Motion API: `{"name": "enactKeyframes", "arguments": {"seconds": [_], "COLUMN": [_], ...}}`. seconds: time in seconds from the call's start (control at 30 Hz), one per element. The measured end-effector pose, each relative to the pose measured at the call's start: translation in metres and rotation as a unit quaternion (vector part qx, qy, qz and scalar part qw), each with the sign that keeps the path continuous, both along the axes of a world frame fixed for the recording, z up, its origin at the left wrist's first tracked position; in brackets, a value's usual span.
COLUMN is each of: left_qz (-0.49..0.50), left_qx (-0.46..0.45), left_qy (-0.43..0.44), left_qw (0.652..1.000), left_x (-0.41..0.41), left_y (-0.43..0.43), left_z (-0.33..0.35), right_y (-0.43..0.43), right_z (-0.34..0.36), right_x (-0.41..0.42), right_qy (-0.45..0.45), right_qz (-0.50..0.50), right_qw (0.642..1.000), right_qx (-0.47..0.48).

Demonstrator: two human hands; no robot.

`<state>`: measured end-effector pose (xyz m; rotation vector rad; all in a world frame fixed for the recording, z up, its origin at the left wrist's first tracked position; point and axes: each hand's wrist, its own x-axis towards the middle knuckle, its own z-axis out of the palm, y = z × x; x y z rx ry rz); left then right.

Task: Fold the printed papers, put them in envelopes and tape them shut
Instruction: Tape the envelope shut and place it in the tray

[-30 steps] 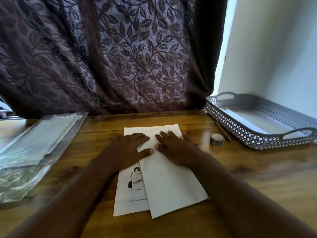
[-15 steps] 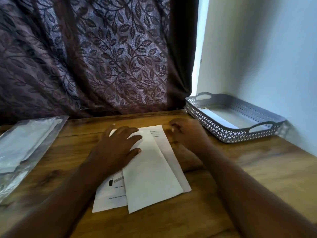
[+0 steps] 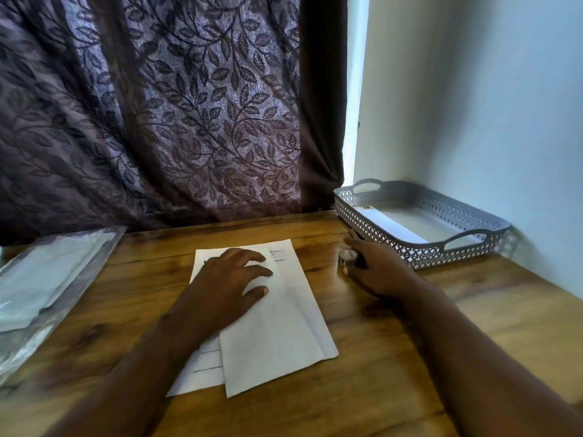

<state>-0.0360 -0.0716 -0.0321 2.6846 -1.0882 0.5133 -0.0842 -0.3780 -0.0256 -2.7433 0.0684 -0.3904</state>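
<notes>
Wood-grain brown fills the table [image 3: 394, 357], and on it lies the printed paper [image 3: 274, 335], a white sheet folded lengthwise so that one flap overlaps the rest, with a strip of print showing along its lower left edge and a few printed lines near its far end. The left hand [image 3: 230, 285] lies flat on the far half of the paper, palm down, fingers spread and pressing the fold; it pinches nothing.

The right hand [image 3: 375, 269] rests on the table just to the right of the paper, near the grey basket. Its fingers curl around a small roll of tape [image 3: 347, 257], thumb on the near side and the other fingers on the far side, touching the roll. Whether the roll is lifted or still sits on the wood cannot be told.

The grey perforated basket [image 3: 419, 247] stands at the right, against the pale wall [image 3: 473, 105], with handles at both ends. Inside it lies a white envelope [image 3: 391, 223] along the near wall.

At the left edge of the table lies a clear plastic sleeve [image 3: 41, 288] holding what look like more white envelopes, well apart from the hands. A dark curtain [image 3: 157, 105] with a leaf pattern hangs behind the table, and a strip of bright light shows between it and the wall
</notes>
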Motion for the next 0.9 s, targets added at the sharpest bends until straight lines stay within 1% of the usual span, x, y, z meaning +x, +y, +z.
{"name": "enactKeyframes", "arguments": {"seconds": [0.13,0.27,0.37,0.43,0.47,0.53,0.63,0.77,0.9], "left_qz": [0.013,0.008,0.001,0.000,-0.004,-0.016,-0.023,-0.021,-0.041], "left_qx": [-0.085,-0.162,-0.234,-0.267,-0.277,-0.272,-0.273,-0.292,-0.316], "left_qy": [0.044,0.092,0.149,0.193,0.213,0.232,0.219,0.149,0.106], "left_qw": [0.995,0.982,0.961,0.944,0.937,0.934,0.937,0.945,0.942], "left_x": [0.004,0.000,-0.001,-0.001,0.000,-0.001,-0.004,-0.007,-0.012], "left_y": [-0.022,-0.050,-0.060,-0.060,-0.059,-0.055,-0.051,-0.050,-0.053], "left_z": [0.009,0.010,0.006,0.004,0.003,0.001,0.000,-0.001,0.000], "right_y": [0.003,0.014,0.028,0.036,0.040,0.047,0.054,0.054,0.056], "right_z": [-0.001,0.003,0.004,0.005,0.005,0.007,0.005,0.005,0.006], "right_x": [0.002,0.002,0.000,-0.001,-0.002,-0.004,-0.003,-0.001,-0.004], "right_qy": [-0.030,-0.050,-0.082,-0.080,-0.076,-0.072,-0.066,-0.073,-0.083], "right_qz": [-0.007,0.009,0.053,0.096,0.119,0.163,0.208,0.218,0.222], "right_qw": [0.999,0.995,0.984,0.972,0.964,0.951,0.935,0.924,0.898], "right_qx": [0.029,0.081,0.150,0.200,0.225,0.252,0.280,0.307,0.371]}}
